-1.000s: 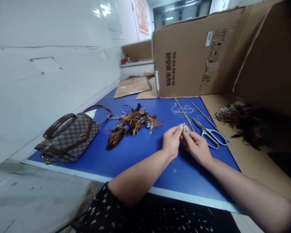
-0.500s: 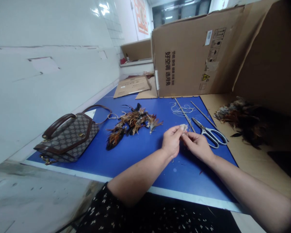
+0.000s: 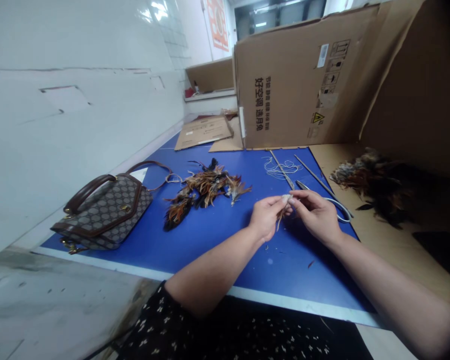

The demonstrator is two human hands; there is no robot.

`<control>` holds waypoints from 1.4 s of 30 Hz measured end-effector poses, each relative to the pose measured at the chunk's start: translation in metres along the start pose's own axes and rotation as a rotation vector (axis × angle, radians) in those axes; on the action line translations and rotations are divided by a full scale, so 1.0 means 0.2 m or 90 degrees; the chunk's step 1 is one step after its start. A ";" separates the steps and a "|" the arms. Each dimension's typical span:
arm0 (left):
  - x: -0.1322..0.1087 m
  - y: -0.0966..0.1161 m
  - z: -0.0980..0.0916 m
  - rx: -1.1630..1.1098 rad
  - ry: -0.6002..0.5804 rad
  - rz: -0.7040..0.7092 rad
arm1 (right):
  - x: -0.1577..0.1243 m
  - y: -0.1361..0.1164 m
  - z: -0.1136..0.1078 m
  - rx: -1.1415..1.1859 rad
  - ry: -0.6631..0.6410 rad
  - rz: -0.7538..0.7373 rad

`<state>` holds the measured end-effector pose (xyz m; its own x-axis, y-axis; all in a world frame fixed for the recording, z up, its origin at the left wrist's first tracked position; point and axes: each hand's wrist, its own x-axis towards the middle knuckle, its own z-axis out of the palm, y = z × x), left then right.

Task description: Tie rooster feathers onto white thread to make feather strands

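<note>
Between my two hands is a small feather bunch (image 3: pixel 281 216), pale and fluffy at its upper end, with brown tips hanging below. My left hand (image 3: pixel 264 216) pinches it from the left side. From the right, my right hand (image 3: pixel 317 215) pinches the pale end with thumb and forefinger. Scissors (image 3: pixel 341 209) lie on the blue table just beyond my right hand, which hides most of them. A heap of brown and black feathers (image 3: pixel 206 185) rests on the table left of my hands. Loose pale string (image 3: pixel 285 169) lies farther back.
A patterned handbag (image 3: pixel 107 212) stands at the left by the wall. A large cardboard box (image 3: pixel 285 95) rises behind the table. Two thin sticks (image 3: pixel 313 175) lie near the string. More feathers (image 3: pixel 375 185) sit on cardboard at the right. Flat cardboard (image 3: pixel 204 132) lies at the back.
My right hand has shifted slightly right and up, now covering more of the scissors. The feather bunch has turned, so its brown tips show below my fingers.
</note>
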<state>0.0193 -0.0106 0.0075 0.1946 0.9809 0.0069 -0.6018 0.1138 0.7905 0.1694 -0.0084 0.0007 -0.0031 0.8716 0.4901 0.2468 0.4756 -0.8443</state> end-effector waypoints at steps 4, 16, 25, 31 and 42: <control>0.00 0.02 -0.03 0.029 -0.031 -0.055 | 0.02 -0.02 -0.02 -0.027 0.013 -0.047; 0.01 0.04 -0.04 0.066 -0.062 -0.085 | 0.04 -0.08 -0.05 -0.128 -0.006 -0.212; 0.01 0.05 -0.05 0.057 -0.074 -0.073 | 0.05 -0.07 -0.08 -0.115 -0.090 -0.227; 0.02 0.06 -0.07 0.099 -0.093 -0.088 | 0.08 -0.04 -0.13 -0.082 -0.189 -0.222; 0.03 0.09 -0.14 0.213 -0.176 -0.194 | 0.13 -0.07 -0.18 -0.111 -0.292 -0.203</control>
<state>-0.0124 0.0009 0.0047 0.5459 0.8279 -0.1287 -0.2141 0.2863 0.9339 0.2015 0.0032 0.0334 -0.5137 0.6688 0.5374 0.3206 0.7306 -0.6028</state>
